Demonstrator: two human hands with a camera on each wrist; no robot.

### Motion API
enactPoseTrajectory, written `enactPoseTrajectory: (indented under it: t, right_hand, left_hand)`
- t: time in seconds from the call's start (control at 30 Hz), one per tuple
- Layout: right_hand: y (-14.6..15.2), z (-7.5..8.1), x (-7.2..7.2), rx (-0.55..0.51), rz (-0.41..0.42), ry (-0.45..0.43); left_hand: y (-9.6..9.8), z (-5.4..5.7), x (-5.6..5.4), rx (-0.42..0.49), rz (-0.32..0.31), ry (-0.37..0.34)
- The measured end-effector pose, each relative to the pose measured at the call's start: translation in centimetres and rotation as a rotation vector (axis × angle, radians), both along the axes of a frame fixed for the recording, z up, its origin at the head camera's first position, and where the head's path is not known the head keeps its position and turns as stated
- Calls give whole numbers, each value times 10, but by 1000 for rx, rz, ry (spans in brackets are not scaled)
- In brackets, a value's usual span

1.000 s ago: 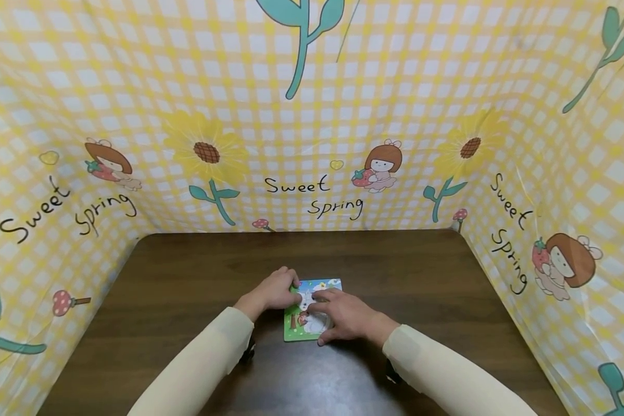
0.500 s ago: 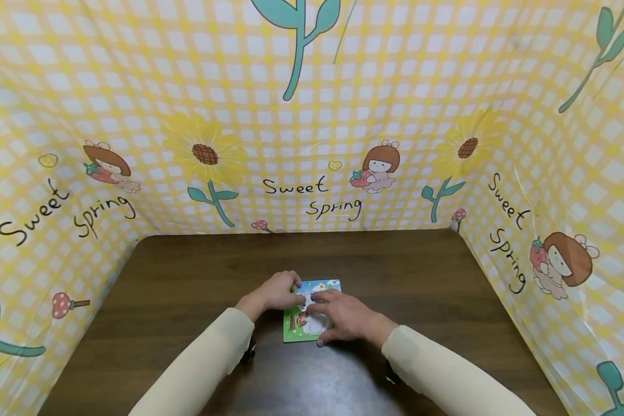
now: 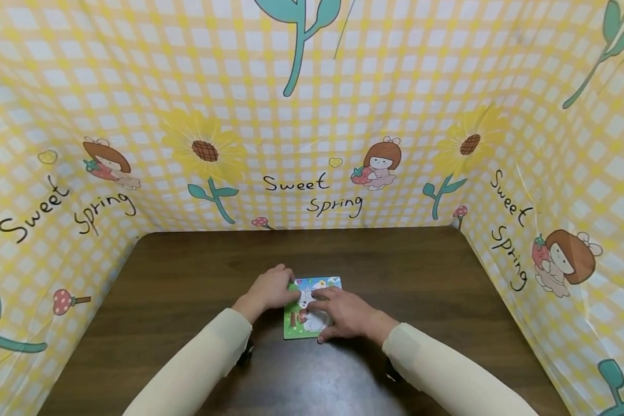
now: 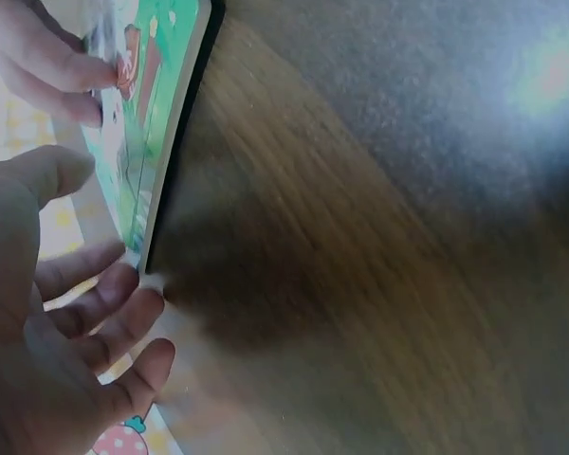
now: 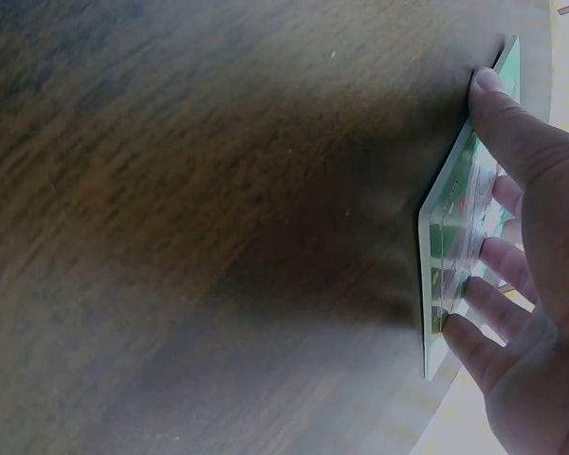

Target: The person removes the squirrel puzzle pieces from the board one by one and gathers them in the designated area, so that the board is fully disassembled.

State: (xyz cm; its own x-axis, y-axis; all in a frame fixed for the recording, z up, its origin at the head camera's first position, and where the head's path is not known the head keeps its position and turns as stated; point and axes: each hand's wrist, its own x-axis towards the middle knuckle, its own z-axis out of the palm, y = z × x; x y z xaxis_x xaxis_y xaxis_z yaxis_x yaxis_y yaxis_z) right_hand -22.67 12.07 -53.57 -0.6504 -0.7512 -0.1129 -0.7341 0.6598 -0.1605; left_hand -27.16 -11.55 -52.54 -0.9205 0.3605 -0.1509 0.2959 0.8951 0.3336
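Fingers (image 5: 498, 310) of left hand (image 3: 271, 290) and right hand (image 3: 349, 315) are placed, unclenched, about the picture board (image 3: 297, 332), presumably for steadiness

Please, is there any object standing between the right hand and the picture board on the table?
Nothing visible does: the right hand directly touches the printed face of the picture board. The left hand is at the board's opposite side, not between them.

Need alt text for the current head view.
A person's left hand and right hand work at a colourful picture board on a dark wooden table, left at its left edge, right spread over its right side. A yellow-checked cloth printed "Sweet Spring" rises behind and on both sides.
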Motion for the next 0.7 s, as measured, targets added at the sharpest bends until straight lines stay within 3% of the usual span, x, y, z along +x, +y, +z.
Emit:
enactPoseTrajectory:
  t: [0.13, 0.43, 0.7]
  right_hand:
    - [0, 0, 0, -1, -5, -4]
    - [0, -2, 0, 14, -3, -4]
    - [0, 0, 0, 26, -18, 4]
  left_hand:
    - [-3, 1, -2, 49, -18, -37]
    - [-2, -11, -10, 63, -6, -122]
    - [-1, -15, -17, 84, -5, -121]
